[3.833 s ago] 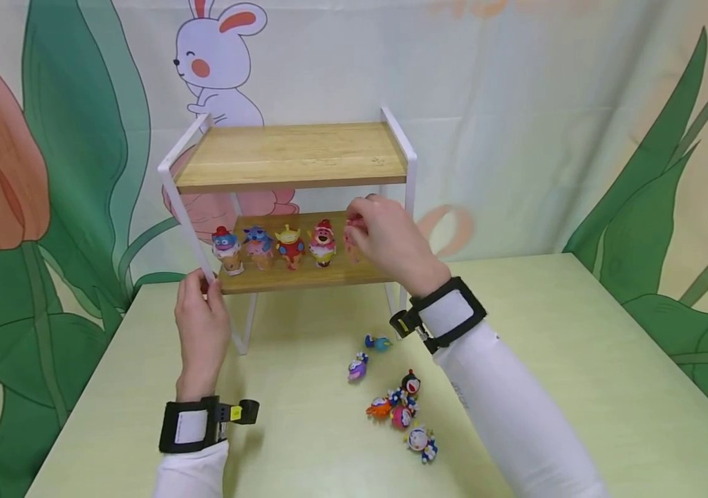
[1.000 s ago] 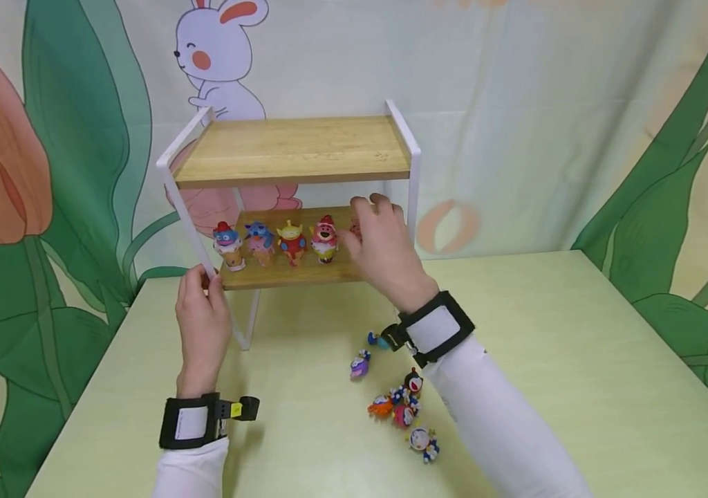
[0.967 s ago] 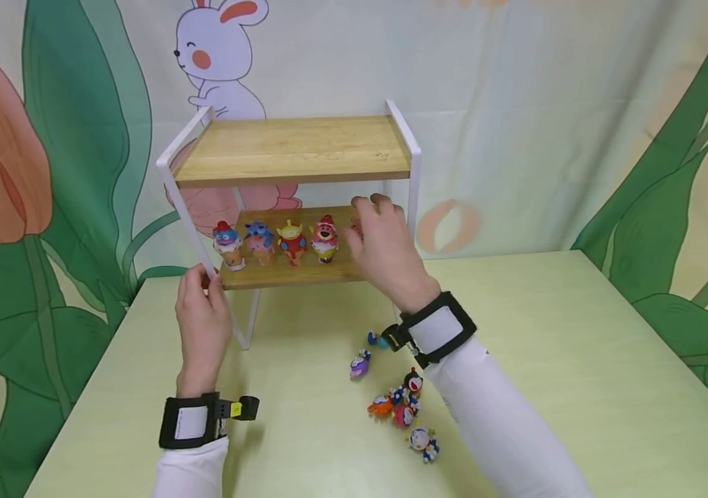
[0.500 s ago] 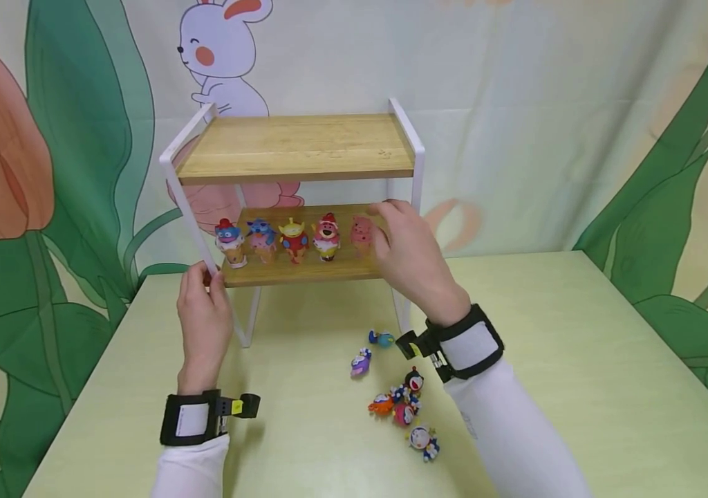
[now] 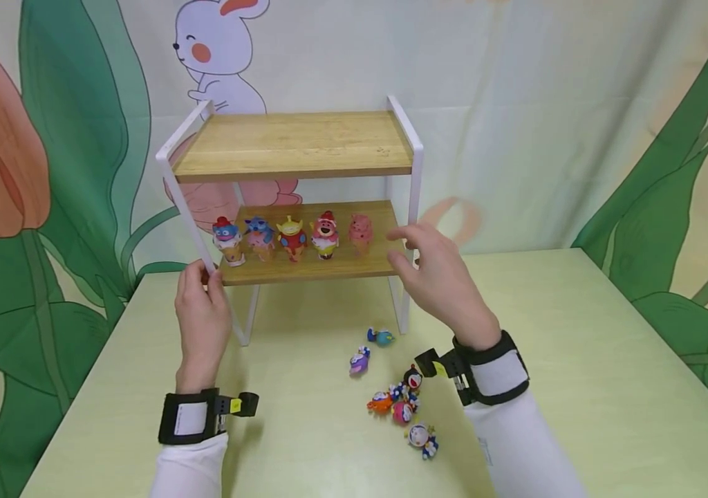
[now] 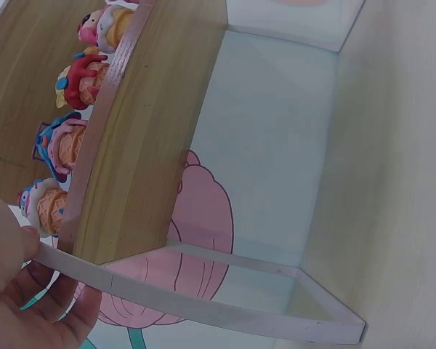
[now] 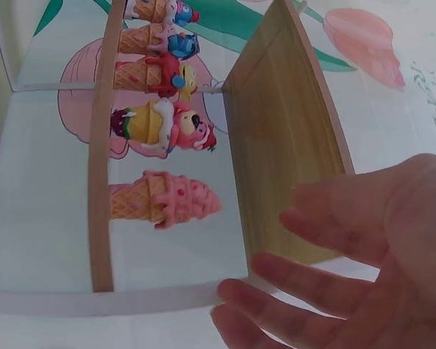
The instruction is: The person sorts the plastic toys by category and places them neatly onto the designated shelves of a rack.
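My left hand [image 5: 202, 321] grips the white frame [image 6: 203, 307] of a two-tier wooden shelf at its left front post, level with the lower board [image 5: 304, 271]; the left wrist view shows fingers curled round the bar. Just right of the lower board, my right hand [image 5: 447, 283] hangs in the air with fingers parted, holding nothing. Nearest to it stands a pink ice-cream-cone figurine [image 7: 178, 198], upright at the right end of a row. Left of this are a pink bear figurine [image 5: 325, 236], a yellow-headed red one [image 5: 292, 240], and two blue-headed ones.
On the table below lie several small toy figures, among them a teal one [image 5: 382, 337], a purple one [image 5: 359, 361], an orange one [image 5: 380, 402] and a white-faced one [image 5: 419, 436]. The shelf's upper board [image 5: 298, 142] overhangs the row. A printed curtain [image 5: 516, 138] hangs behind.
My right hand has let go of the pink cone figurine and drawn back to the right and down, leaving it standing on the lower board. The left hand keeps its hold on the post.
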A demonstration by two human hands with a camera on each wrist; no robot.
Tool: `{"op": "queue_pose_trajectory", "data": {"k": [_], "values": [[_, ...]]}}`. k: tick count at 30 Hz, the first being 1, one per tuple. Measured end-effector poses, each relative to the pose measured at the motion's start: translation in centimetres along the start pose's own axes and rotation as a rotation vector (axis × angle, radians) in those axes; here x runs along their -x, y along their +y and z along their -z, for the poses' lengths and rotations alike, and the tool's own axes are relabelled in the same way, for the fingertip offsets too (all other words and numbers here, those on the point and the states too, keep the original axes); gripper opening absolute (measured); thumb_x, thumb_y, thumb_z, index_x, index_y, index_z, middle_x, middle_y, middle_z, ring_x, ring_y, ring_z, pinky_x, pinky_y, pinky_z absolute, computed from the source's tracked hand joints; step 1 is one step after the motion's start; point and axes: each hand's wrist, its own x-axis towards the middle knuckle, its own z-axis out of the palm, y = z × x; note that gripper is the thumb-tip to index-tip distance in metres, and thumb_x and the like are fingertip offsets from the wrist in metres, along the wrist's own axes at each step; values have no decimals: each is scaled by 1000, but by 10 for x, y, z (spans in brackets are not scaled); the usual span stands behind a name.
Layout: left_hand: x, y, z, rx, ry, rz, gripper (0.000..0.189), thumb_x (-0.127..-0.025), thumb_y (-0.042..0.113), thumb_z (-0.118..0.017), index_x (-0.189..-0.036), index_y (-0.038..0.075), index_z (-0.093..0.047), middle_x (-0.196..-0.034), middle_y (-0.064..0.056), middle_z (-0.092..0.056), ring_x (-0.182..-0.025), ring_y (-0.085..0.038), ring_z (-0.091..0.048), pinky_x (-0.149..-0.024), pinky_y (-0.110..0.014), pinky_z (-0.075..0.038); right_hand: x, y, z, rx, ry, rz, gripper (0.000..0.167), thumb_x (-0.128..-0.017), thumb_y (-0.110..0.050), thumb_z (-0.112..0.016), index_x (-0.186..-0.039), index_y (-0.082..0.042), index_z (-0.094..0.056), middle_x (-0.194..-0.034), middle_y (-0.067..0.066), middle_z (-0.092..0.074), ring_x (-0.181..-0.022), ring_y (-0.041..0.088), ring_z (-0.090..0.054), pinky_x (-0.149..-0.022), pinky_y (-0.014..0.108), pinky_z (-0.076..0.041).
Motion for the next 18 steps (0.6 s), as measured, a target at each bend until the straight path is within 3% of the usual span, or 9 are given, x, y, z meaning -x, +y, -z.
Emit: {"op": "queue_pose_trajectory", "data": {"k": [8,18], "values": [[0,-1,0,1,8,-10,28,-104,12,-45,-125,-6,-48,-109,-20,-51,-93,-28,-52,-76,-36,-47,16,24,-3,-60,-66,-136,30,-97,-17,-60,-124,-4,-63,-125,10,-62,-105,27,-60,-83,42,-51],[2,1,0,-14,0,-3,29,-105,14,-44,-125,-6,-48,-108,-19,-51,-92,-27,-50,-73,-31,-44,46,66,-17,-69,-174,-302,28,-97,-19,-61,-121,-6,-64,-113,10,-66,-97,29,-63,-79,43,-51]]}}
